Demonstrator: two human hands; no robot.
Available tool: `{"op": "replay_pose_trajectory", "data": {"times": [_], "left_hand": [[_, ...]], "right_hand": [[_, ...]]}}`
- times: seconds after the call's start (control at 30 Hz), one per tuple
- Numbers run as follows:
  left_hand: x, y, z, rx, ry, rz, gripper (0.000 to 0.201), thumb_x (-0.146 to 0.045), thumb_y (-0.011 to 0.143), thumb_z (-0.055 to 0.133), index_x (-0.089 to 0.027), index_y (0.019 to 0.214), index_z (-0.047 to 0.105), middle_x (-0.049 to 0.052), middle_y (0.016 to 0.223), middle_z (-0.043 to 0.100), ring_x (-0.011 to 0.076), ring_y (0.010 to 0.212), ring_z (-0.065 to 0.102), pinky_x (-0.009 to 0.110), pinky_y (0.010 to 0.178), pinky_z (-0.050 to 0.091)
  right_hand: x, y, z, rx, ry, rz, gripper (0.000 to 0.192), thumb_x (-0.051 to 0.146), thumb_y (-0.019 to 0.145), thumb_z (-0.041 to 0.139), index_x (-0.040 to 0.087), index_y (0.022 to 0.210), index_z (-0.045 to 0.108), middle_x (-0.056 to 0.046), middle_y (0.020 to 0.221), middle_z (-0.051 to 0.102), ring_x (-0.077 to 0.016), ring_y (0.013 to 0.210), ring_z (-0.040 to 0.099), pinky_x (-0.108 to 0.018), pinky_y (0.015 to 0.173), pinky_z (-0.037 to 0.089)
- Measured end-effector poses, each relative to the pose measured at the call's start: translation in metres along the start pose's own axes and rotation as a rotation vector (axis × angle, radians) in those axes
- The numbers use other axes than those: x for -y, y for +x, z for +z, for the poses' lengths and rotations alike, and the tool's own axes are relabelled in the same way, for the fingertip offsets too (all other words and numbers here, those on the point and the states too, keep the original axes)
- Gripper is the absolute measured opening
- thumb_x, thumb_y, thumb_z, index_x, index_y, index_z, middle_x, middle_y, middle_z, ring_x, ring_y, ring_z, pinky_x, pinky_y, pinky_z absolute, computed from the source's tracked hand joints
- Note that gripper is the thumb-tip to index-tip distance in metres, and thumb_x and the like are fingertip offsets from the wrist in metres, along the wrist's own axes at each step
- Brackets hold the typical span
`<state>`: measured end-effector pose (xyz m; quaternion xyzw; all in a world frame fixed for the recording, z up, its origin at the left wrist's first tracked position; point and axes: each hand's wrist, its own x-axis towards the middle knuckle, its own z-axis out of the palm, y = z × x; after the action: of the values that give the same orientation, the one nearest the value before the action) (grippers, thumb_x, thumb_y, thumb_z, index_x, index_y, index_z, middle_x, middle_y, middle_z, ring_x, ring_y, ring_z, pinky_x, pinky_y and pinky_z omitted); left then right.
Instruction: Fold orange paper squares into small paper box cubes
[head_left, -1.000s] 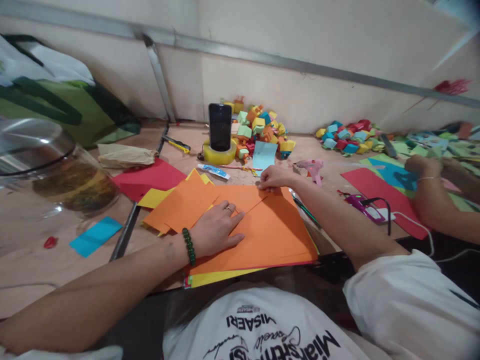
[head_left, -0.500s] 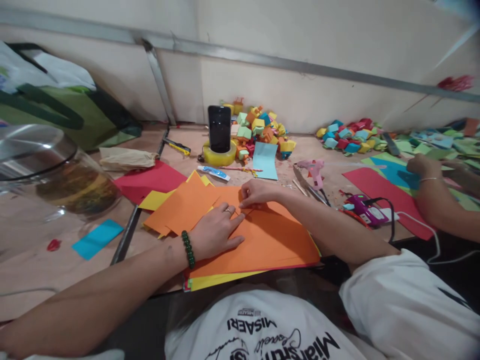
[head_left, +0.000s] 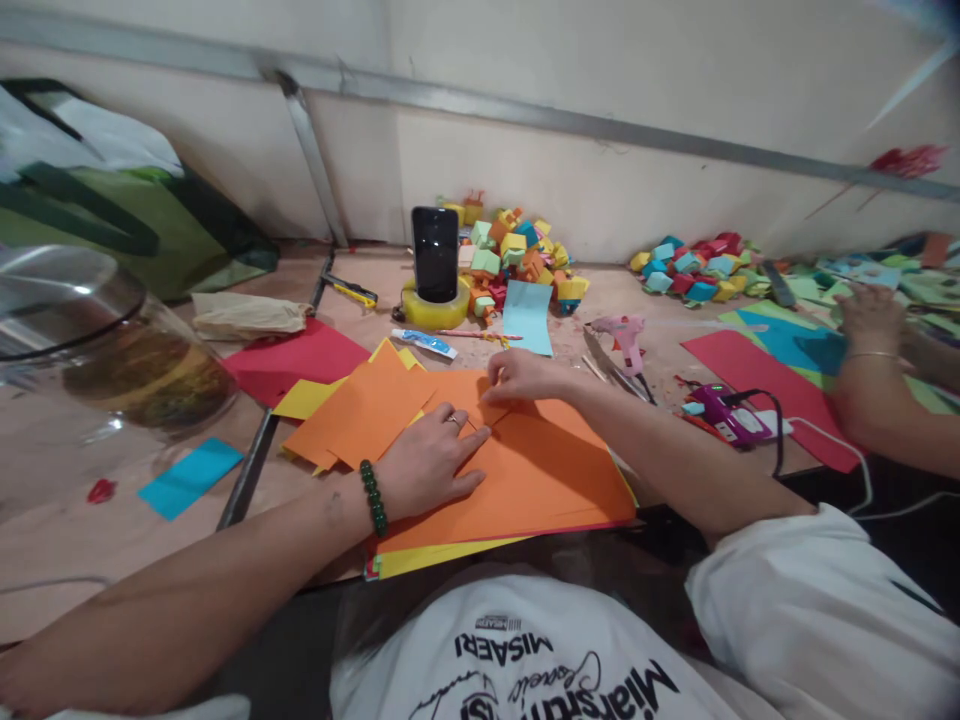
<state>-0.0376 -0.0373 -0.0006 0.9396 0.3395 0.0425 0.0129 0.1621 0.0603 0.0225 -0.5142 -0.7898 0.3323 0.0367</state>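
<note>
At the near edge of one desk point(head_left: 45, 530) lies one orange-topped paper stack point(head_left: 555, 470), with one lidded glass jar point(head_left: 150, 375) of brown leafy contents left of it and two heaps of paper cubes point(head_left: 517, 252) beyond. The left hand point(head_left: 427, 465) spreads flat on the stack; the right hand point(head_left: 529, 377) bunches its fingertips there, whether pinching paper I cannot tell.
</note>
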Motion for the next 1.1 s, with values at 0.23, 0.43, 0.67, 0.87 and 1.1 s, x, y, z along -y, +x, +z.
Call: {"op": "replay_pose_trajectory", "data": {"times": [0.23, 0.43, 0.67, 0.87, 1.1], "left_hand": [[0.000, 0.000, 0.003, -0.028, -0.021, -0.009, 0.048, -0.044, 0.087, 0.056, -0.015, 0.126, 0.060, 0.017, 0.110, 0.061, 0.0304, 0.099, 0.052, 0.043, 0.085, 0.046], [0.000, -0.001, -0.002, -0.003, -0.033, -0.019, 0.047, -0.042, 0.087, 0.056, -0.015, 0.126, 0.060, 0.016, 0.109, 0.061, 0.0301, 0.099, 0.053, 0.043, 0.085, 0.047], [0.001, 0.000, -0.005, 0.012, -0.052, -0.009, 0.047, -0.038, 0.088, 0.054, -0.014, 0.128, 0.059, 0.017, 0.111, 0.061, 0.0308, 0.100, 0.052, 0.045, 0.087, 0.047], [0.002, 0.000, -0.003, 0.013, -0.089, -0.022, 0.047, -0.039, 0.087, 0.055, -0.015, 0.128, 0.059, 0.017, 0.111, 0.060, 0.0305, 0.101, 0.052, 0.044, 0.088, 0.047], [0.002, 0.000, -0.002, 0.001, -0.056, -0.018, 0.047, -0.038, 0.087, 0.054, -0.015, 0.128, 0.059, 0.017, 0.109, 0.060, 0.0310, 0.101, 0.051, 0.044, 0.086, 0.047]], "right_hand": [[-0.039, 0.010, 0.004, 0.022, -0.030, 0.058, 0.028, 0.040, 0.067, 0.073, 0.018, 0.079, 0.061, 0.002, 0.061, 0.065, -0.0104, 0.052, 0.055, -0.020, 0.050, 0.035], [-0.035, -0.014, -0.018, -0.151, -0.135, 0.100, 0.024, 0.039, 0.068, 0.071, 0.017, 0.074, 0.062, 0.002, 0.063, 0.062, -0.0111, 0.059, 0.054, -0.021, 0.053, 0.034], [-0.034, -0.013, 0.007, -0.022, -0.027, 0.051, 0.030, 0.040, 0.060, 0.078, 0.018, 0.070, 0.061, 0.003, 0.062, 0.062, -0.0103, 0.055, 0.053, -0.021, 0.051, 0.034], [-0.076, -0.015, -0.029, -0.026, -0.026, 0.210, 0.021, 0.034, 0.069, 0.074, 0.017, 0.072, 0.062, 0.003, 0.050, 0.059, -0.0111, 0.050, 0.054, -0.021, 0.050, 0.036], [-0.034, -0.018, -0.022, -0.190, -0.074, 0.129, 0.021, 0.036, 0.071, 0.073, 0.018, 0.080, 0.068, 0.000, 0.063, 0.065, -0.0124, 0.060, 0.058, -0.020, 0.056, 0.039]]}}
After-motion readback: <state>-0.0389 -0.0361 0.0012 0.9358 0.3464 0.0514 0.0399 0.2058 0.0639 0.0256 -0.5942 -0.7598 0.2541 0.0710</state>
